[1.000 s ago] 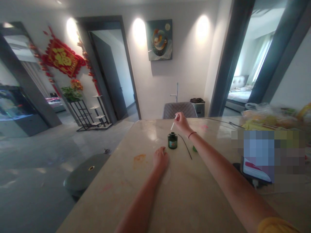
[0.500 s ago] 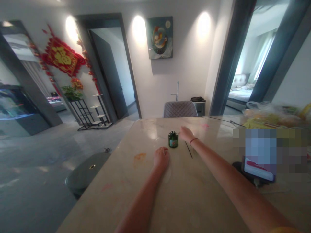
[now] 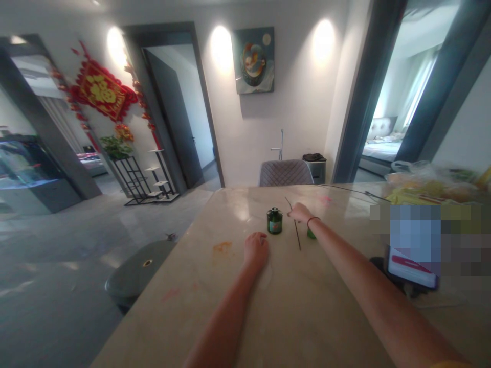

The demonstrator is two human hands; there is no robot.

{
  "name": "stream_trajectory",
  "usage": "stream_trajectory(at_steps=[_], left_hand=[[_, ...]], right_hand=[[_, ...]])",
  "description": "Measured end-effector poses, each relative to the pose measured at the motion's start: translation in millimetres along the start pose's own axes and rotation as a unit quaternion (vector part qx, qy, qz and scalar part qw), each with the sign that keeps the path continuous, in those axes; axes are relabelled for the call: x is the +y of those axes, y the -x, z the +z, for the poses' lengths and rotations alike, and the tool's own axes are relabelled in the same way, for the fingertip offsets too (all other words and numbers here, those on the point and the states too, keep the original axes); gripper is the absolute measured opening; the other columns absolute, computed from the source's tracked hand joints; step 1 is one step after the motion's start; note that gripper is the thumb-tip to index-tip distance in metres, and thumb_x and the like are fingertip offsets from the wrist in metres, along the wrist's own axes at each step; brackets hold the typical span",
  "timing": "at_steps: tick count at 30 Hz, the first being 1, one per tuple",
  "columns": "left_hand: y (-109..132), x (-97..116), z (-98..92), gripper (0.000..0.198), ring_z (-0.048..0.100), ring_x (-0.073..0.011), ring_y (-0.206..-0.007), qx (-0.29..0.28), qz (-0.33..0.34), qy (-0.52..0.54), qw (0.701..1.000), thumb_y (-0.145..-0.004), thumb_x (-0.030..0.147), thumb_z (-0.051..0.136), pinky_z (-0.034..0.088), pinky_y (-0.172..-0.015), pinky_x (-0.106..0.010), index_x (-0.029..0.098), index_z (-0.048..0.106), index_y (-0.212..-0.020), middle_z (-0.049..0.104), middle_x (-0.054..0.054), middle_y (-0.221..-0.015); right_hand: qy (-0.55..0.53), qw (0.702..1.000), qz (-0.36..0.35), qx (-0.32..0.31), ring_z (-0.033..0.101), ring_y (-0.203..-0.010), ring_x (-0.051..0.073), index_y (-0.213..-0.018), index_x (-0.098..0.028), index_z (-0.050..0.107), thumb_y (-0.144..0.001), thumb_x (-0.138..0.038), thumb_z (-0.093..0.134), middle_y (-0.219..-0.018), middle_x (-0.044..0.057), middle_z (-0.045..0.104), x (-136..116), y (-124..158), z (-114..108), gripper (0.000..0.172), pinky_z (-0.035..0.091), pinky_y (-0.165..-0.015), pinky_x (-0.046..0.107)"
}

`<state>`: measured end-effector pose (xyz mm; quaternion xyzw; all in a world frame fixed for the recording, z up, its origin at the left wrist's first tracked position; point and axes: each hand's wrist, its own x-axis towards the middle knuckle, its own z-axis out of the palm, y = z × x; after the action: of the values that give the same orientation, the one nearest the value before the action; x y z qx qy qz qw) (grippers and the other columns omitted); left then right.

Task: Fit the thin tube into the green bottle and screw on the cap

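- Looking down from the head view, the right hand pinches a thin dark stick just right of a small green bottle, which stands upright on the beige tabletop.
- The stick slants, its lower end near the tabletop.
- A small green cap lies just beside the right wrist.
- The left hand rests knuckles-up on the tabletop, fingers curled loosely and holding nothing, near the bottle but apart from it.
- A grey chair stands at the far edge.
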<state>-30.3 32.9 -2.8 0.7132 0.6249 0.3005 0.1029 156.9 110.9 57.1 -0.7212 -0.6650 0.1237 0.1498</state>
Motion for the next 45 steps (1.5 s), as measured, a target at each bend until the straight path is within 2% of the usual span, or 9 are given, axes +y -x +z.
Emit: stream_trajectory(at_steps=[4,7,13,19,23,26,35,40,45], left_hand=[[-0.1,0.5,0.7,0.024,0.055,-0.0167,-0.094,0.005,0.000,-0.008,1.000,-0.074,0.014,0.044,0.037,-0.089,-0.027,0.016,0.062,-0.089,0.064,-0.006,-0.097],[0.2,0.4,1.5,0.022,0.055,-0.0167,-0.093,0.012,0.002,-0.006,1.000,-0.074,0.014,0.045,0.037,-0.088,-0.027,0.016,0.062,-0.088,0.064,-0.005,-0.096],[0.5,2.1,-0.2,0.022,0.055,-0.0162,-0.094,-0.003,-0.011,-0.012,1.000,-0.076,0.016,0.046,0.037,-0.088,-0.027,0.017,0.062,-0.090,0.064,-0.005,-0.098],[1.5,3.8,-1.3,0.021,0.054,-0.0159,-0.096,-0.011,-0.001,-0.031,0.999,-0.077,0.016,0.045,0.036,-0.089,-0.027,0.017,0.062,-0.090,0.063,-0.005,-0.099],[1.8,2.4,0.5,0.021,0.054,-0.0158,-0.094,-0.001,0.007,-0.035,0.999,-0.076,0.015,0.045,0.037,-0.087,-0.026,0.017,0.062,-0.089,0.063,-0.005,-0.097],[1.7,1.7,1.0,0.021,0.055,-0.0158,-0.092,0.008,0.012,-0.033,0.999,-0.076,0.015,0.045,0.037,-0.086,-0.026,0.017,0.062,-0.088,0.063,-0.005,-0.096],[1.1,10.2,-4.7,0.035,0.053,-0.0125,-0.066,-0.019,-0.030,-0.053,0.998,-0.083,0.042,0.039,0.036,-0.062,-0.023,0.016,0.058,-0.070,0.060,-0.002,-0.068],[4.2,12.5,-13.1,0.024,0.056,-0.0122,-0.067,-0.029,-0.023,-0.093,0.995,-0.084,0.028,0.038,0.035,-0.058,-0.021,0.021,0.056,-0.098,0.062,-0.001,-0.075],[2.0,14.5,-18.2,0.061,0.061,-0.0156,-0.076,-0.080,0.051,-0.187,0.978,-0.082,0.012,0.037,0.041,-0.068,-0.024,0.027,0.016,-0.137,0.064,-0.007,-0.090]], right_hand=[[-0.102,0.980,-0.053,0.165,0.058,-0.072,0.016,-0.084,-0.009,0.063,-0.076,-0.024,0.041,-0.078,0.011,0.064,-7.9,-7.0,-30.1,0.027,0.042,-0.062,0.022],[-0.237,0.906,-0.124,0.328,0.052,-0.066,0.015,-0.085,-0.011,0.059,-0.070,-0.023,0.045,-0.073,0.006,0.059,-18.3,-6.8,-50.1,0.023,0.041,-0.062,0.025],[-0.302,0.824,-0.217,0.428,0.045,-0.064,0.013,-0.083,-0.015,0.054,-0.067,-0.016,0.045,-0.075,0.003,0.050,-42.0,1.2,-58.6,0.020,0.040,-0.065,0.026],[-0.244,0.860,-0.256,0.369,0.047,-0.069,0.013,-0.086,-0.013,0.056,-0.067,-0.011,0.044,-0.079,0.005,0.052,-52.0,3.2,-41.9,0.022,0.040,-0.068,0.025],[-0.129,0.944,-0.266,0.146,0.051,-0.068,0.014,-0.095,-0.010,0.060,-0.069,-0.015,0.052,-0.074,0.005,0.059,-49.6,5.8,-38.6,0.028,0.039,-0.066,0.023],[-0.076,0.972,-0.217,0.040,0.054,-0.068,0.014,-0.092,-0.009,0.063,-0.069,-0.029,0.059,-0.074,0.006,0.063,-42.2,11.1,-33.2,0.030,0.037,-0.062,0.021],[-0.027,0.986,-0.143,0.085,0.047,-0.051,0.012,-0.055,-0.015,0.053,-0.075,-0.019,0.042,-0.051,0.001,0.052,-5.5,68.1,39.5,0.023,0.025,-0.045,0.022],[0.116,0.972,-0.186,0.086,0.059,-0.067,0.016,-0.099,-0.013,0.056,-0.082,-0.010,0.033,-0.077,0.009,0.064,11.8,93.8,53.9,0.029,0.040,-0.057,0.023],[0.225,0.945,-0.224,0.083,0.061,-0.068,0.017,-0.139,-0.024,0.011,-0.080,-0.002,0.031,-0.078,0.006,0.063,12.3,97.6,46.3,0.066,0.045,-0.059,0.024]])
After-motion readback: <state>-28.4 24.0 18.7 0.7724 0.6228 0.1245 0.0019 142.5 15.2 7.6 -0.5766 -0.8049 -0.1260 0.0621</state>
